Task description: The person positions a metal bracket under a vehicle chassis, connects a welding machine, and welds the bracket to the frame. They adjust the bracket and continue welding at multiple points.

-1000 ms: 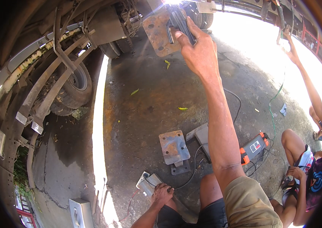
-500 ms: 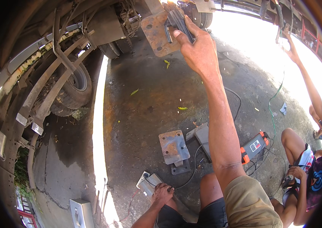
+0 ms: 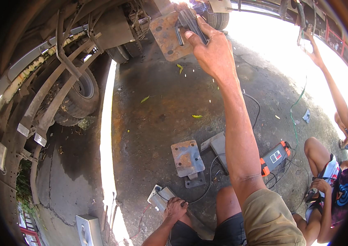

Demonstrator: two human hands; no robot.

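Observation:
My right hand (image 3: 213, 51), at the end of an outstretched arm, grips the black ribbed handle of what looks like a welding electrode holder (image 3: 192, 25). Bright sparks and a violet glow show just past it at the top edge. Beside the handle, to its left, is a rusty metal plate (image 3: 163, 39) with bolt holes. My left hand (image 3: 176, 208) rests low on my left knee, fingers curled by a small dark piece I cannot make out. Near it on the ground lies a pale socket box (image 3: 163, 196) with a black plug in it.
A second rusty plate bracket (image 3: 187, 158) lies on the concrete. To its right are a grey box (image 3: 219, 149) and an orange-and-grey machine (image 3: 274, 159) with cables. A co-worker (image 3: 326, 192) sits at right, one arm raised. Truck frame rails (image 3: 61, 96) and a tyre (image 3: 81, 90) stand at left.
My right hand has shifted slightly left with the handle. A violet glow now shows beyond it, and small white specks appear at other spots. My left hand stays in place.

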